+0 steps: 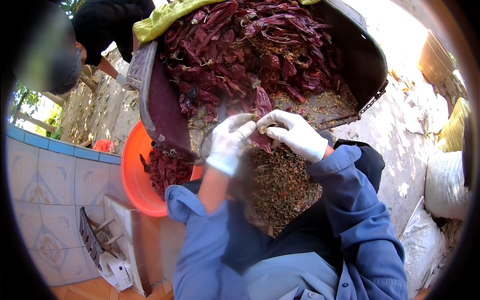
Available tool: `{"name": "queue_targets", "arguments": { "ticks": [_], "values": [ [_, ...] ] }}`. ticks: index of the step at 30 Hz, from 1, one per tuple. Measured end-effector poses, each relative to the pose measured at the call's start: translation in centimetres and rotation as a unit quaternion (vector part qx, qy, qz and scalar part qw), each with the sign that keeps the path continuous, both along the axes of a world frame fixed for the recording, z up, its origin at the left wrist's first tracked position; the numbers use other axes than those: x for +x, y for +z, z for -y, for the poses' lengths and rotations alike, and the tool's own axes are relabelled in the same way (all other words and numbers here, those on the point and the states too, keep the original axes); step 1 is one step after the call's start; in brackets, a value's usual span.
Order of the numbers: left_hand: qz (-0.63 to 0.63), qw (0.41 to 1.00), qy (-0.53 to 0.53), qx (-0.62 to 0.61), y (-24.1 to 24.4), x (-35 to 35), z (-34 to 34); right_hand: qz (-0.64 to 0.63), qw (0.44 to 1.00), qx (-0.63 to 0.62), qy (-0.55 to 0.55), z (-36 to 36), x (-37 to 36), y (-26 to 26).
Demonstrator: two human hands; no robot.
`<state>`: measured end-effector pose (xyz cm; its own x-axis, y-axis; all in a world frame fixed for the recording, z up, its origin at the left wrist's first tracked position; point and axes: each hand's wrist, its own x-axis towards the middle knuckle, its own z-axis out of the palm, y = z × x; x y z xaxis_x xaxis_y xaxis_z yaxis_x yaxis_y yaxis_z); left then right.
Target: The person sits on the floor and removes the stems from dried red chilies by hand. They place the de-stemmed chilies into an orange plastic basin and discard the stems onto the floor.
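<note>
Both my hands wear white gloves and meet at the front of an open metal cart bed [161, 97]. My right hand [294, 133] pinches a dried red chili pepper [262, 141], with its pale stem end showing at the fingers. From the other side, my left hand [232, 138] has thumb and forefinger closed at the same pepper's edge; its exact grip is partly hidden. Beyond the hands, a heap of dried red chili peppers [240, 56] fills the bed, with loose yellow seeds [318, 103] scattered near its front edge.
An orange plastic basin [133, 168] holding dried chilies stands to the left. Stems and debris [285, 187] lie below my hands. A chain [373, 101] hangs at the cart's right corner. White sacks [446, 183] stand right. At upper left, another person [108, 30] bends beside the cart.
</note>
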<state>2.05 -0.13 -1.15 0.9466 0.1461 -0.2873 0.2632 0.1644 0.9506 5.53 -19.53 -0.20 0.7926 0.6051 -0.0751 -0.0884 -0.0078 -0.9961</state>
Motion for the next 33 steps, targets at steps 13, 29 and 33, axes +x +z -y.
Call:
{"name": "queue_targets", "arguments": {
  "ticks": [13,29,33],
  "values": [
    [0.137,0.967,-0.045,0.212,0.3,-0.8,0.3,0.385,0.875,-0.227,-0.187,-1.2,-1.3,-0.9],
    [0.179,0.941,-0.071,0.279,-1.0,-1.7,0.2,0.403,0.858,-0.275,-0.161,-1.2,-2.0,-1.7],
    [0.136,0.954,-0.074,0.255,-1.1,-1.7,0.0,0.300,0.922,-0.208,-0.126,-1.0,-1.8,-2.0]
  ]
}}
